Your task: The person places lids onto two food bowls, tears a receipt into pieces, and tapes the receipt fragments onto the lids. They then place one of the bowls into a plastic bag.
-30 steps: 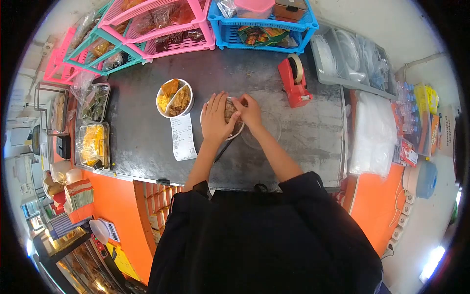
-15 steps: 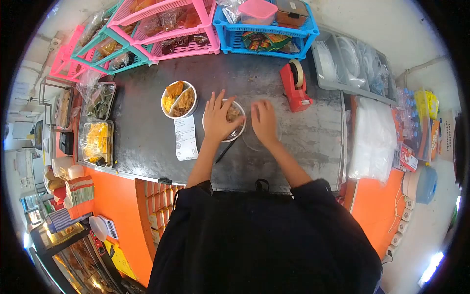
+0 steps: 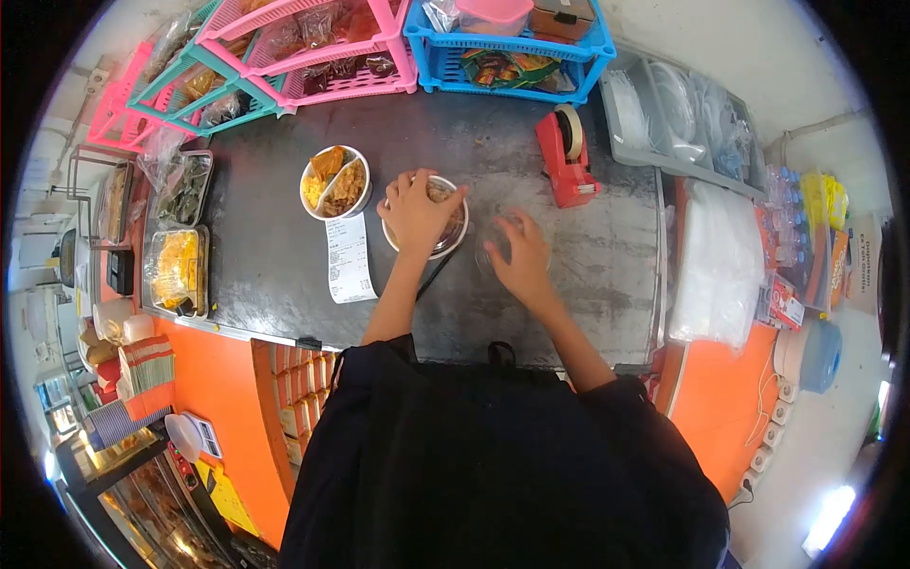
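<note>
Left hand (image 3: 417,215): we rest it spread on our round white bowl (image 3: 453,245)
Right hand (image 3: 523,261): spread, at our clear round lid (image 3: 486,254)

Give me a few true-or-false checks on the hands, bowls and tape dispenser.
1. The left hand is spread over a round bowl. True.
2. The right hand grips the tape dispenser. False: the red dispenser stands apart from it, farther back on the counter.
3. A printed receipt lies in front of the divided bowl. True.
4. Only one section of the divided bowl holds food. False: both do.
5. Both hands are bare. True.
</note>
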Demonstrator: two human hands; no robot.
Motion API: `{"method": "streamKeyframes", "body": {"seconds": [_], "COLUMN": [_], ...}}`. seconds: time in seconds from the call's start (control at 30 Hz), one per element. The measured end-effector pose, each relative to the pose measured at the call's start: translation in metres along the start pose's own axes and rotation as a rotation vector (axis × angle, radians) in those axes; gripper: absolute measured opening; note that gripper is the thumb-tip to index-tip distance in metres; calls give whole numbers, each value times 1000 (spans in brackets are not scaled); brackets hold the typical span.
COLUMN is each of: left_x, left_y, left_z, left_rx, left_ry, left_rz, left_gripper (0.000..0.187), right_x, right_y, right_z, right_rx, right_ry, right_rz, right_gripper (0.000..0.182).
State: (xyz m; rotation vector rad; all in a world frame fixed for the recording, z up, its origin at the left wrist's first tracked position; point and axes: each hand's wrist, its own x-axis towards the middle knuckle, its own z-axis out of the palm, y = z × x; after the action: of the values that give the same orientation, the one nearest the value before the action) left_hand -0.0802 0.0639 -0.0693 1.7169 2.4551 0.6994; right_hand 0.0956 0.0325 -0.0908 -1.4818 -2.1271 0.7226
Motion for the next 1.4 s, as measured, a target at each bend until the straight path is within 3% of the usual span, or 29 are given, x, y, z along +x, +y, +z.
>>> {"method": "streamKeyframes", "body": {"seconds": [0.03,0.17,0.2,0.23,0.3,0.47,0.5,0.53,0.6,0.63,0.67,0.73,0.8,0.83,0.87,0.9,0.93,0.97,1.0,1.07,1.13,1.17,1.2,1.23,1.27,1.33,1.4], "left_x": [2,9,11,13,17,35,40,36,20,11,8,-7,0,4,8,12,18,23,28,36,36,36,32,22,14,6,1], "left_y": [2,5,4,2,-1,-4,-7,-5,-5,-7,-5,-3,-9,-12,-17,-23,-28,-32,-33,-34,-31,-28,-27,-27,-27,-26,-24], "left_z": [-1,-6,-7,-8,-7,-6,-10,-9,-7,-10,-5,0,-4,-7,-10,-12,-13,-12,-13,-15,-20,-21,-20,-19,-17,-13,-12], "left_rx": [-15,-49,-47,-67,-92,-184,-252,-259,-46,-9,-10,85,135,120,106,104,11,-85,-90,-311,-255,-197,-195,-51,91,106,119], "left_ry": [3,2,2,-2,-9,-84,-294,-295,167,-93,-101,-21,-50,-83,-118,-117,-170,-219,-214,-395,-350,-311,-301,-224,-152,-182,-210], "left_rz": [-37,-101,-97,-102,-105,-350,-406,-399,127,99,105,119,157,235,309,301,419,535,523,620,580,550,543,397,251,209,165], "left_gripper": [53,46,46,45,45,40,34,34,32,39,39,40,41,42,44,44,49,55,55,75,83,90,90,95,100,102,104], "right_x": [14,58,68,76,83,89,88,88,87,85,80,72,70,62,56,54,53,54,56,65,72,76,80,82,82,77,66], "right_y": [1,-25,-29,-30,-27,-24,-27,-31,-40,-46,-50,-49,-33,-28,0,12,14,22,42,91,127,109,91,76,83,98,99], "right_z": [11,49,58,61,62,70,73,74,73,71,71,67,44,9,2,-26,-58,-80,-87,-81,-66,-75,-86,-93,-89,-81,-76], "right_rx": [390,505,587,667,656,683,689,696,693,667,638,569,997,750,412,251,116,256,99,-56,-97,-96,312,721,721,1103,1264], "right_ry": [50,138,159,182,167,112,147,182,229,248,258,250,-113,-69,194,472,557,675,714,746,362,361,220,58,53,106,181], "right_rz": [-64,-6,126,258,264,306,343,372,388,436,500,438,583,383,151,63,251,308,295,267,201,190,523,850,849,833,786], "right_gripper": [43,29,28,29,32,44,45,46,44,43,41,36,30,22,14,11,10,14,16,19,21,21,20,19,19,18,17]}}
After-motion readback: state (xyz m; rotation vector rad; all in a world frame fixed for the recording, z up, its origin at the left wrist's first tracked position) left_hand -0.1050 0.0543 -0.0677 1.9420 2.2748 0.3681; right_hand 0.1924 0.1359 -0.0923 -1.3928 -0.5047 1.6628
